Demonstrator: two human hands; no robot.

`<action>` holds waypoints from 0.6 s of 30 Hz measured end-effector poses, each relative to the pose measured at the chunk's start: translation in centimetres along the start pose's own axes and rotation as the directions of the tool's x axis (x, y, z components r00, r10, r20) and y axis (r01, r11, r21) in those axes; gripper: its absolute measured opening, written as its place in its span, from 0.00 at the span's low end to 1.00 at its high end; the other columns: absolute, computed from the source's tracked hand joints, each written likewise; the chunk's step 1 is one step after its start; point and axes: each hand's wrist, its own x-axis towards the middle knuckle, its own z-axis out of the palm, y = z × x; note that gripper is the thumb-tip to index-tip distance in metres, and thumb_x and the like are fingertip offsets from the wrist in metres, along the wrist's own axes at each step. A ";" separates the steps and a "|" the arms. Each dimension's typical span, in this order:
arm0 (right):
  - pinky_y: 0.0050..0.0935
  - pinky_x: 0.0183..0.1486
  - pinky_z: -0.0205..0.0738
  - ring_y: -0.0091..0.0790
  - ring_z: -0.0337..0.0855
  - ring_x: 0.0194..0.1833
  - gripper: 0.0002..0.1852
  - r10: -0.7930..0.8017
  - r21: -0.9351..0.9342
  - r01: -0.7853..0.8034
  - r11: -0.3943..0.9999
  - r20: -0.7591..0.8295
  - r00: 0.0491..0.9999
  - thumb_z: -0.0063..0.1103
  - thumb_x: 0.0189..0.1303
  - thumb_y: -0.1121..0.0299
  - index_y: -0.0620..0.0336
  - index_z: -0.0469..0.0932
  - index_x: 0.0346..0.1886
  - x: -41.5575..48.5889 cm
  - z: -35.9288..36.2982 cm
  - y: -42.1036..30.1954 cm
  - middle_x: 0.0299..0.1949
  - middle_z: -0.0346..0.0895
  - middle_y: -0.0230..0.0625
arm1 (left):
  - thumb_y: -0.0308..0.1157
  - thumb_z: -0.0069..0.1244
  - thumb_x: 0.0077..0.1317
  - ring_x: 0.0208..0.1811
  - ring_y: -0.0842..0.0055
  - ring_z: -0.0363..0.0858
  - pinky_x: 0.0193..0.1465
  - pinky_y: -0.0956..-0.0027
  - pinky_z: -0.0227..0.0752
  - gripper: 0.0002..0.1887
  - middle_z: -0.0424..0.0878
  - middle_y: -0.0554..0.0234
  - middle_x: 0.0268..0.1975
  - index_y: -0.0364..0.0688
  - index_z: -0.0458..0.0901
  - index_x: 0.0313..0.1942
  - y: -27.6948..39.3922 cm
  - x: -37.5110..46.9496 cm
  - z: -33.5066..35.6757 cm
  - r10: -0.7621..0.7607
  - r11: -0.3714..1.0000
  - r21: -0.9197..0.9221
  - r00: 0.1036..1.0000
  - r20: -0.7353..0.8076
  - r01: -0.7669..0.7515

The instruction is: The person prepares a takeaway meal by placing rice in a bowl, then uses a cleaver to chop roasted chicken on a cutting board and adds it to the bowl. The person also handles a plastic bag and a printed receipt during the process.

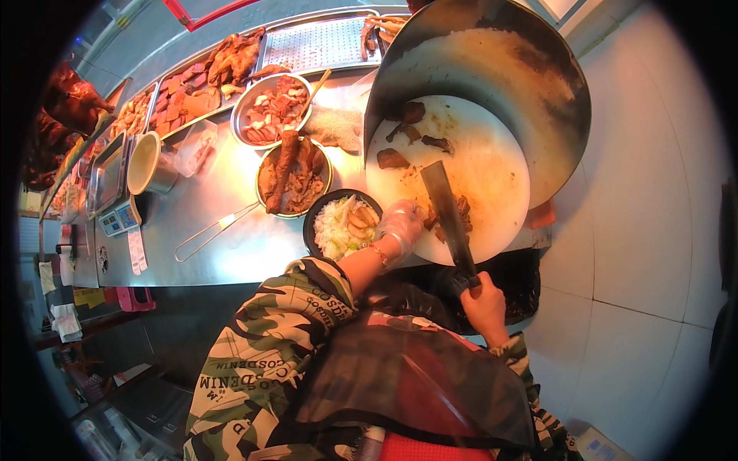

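Note:
My right hand (pixel 485 305) grips the handle of a cleaver (pixel 445 207), its broad dark blade lying over the round white chopping board (pixel 496 190). Chopped dark meat (pixel 464 214) shows on both sides of the blade. In a clear plastic glove, my left hand (pixel 402 223) is at the board's near left edge, right beside the meat. Its fingers look curled, but whether they hold a piece is hidden. Left of that hand, partly behind the wrist, is a black bowl (pixel 310 230) of rice, greens and sliced meat. Larger roasted pieces (pixel 393 159) lie farther back on the board.
A tall curved metal guard (pixel 553 98) rises behind and right of the board. On the steel counter (pixel 230 248) are a long-handled strainer of meat (pixel 297 187), a metal bowl of sliced meat (pixel 239 124), a scale (pixel 120 218) and food trays (pixel 317 43). Roasted birds (pixel 72 104) hang far left.

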 end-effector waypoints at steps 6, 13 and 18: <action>0.46 0.35 0.73 0.52 0.80 0.32 0.10 -0.081 0.038 0.082 0.996 -0.012 0.997 0.58 0.47 0.67 0.58 0.72 0.33 -0.5 0.1 -0.1 0.26 0.80 0.43 | 0.32 0.44 0.60 0.33 0.56 0.77 0.36 0.61 0.71 0.06 0.80 0.49 0.30 0.43 0.77 0.32 0.5 0.7 -0.3 -0.158 0.987 -0.027 0.985 -0.073 0.156; 0.43 0.33 0.73 0.52 0.79 0.31 0.10 -0.127 0.169 0.130 0.977 -0.030 0.991 0.58 0.46 0.69 0.58 0.72 0.34 -0.2 2.1 2.1 0.25 0.79 0.44 | 0.30 0.42 0.60 0.38 0.57 0.79 0.41 0.60 0.72 0.09 0.81 0.50 0.37 0.47 0.79 0.37 1.3 2.1 -1.7 -0.159 0.987 -0.022 0.981 -0.107 0.158; 0.21 0.15 0.59 0.22 0.66 0.13 0.09 0.044 0.822 -0.157 0.547 0.159 0.986 0.56 0.54 0.80 0.62 0.67 0.36 -1.5 2.1 7.0 0.19 0.68 0.31 | 0.28 0.42 0.61 0.48 0.57 0.77 0.50 0.64 0.70 0.11 0.79 0.49 0.47 0.42 0.79 0.41 1.5 1.8 -1.5 0.019 1.000 0.025 0.980 -0.198 -0.014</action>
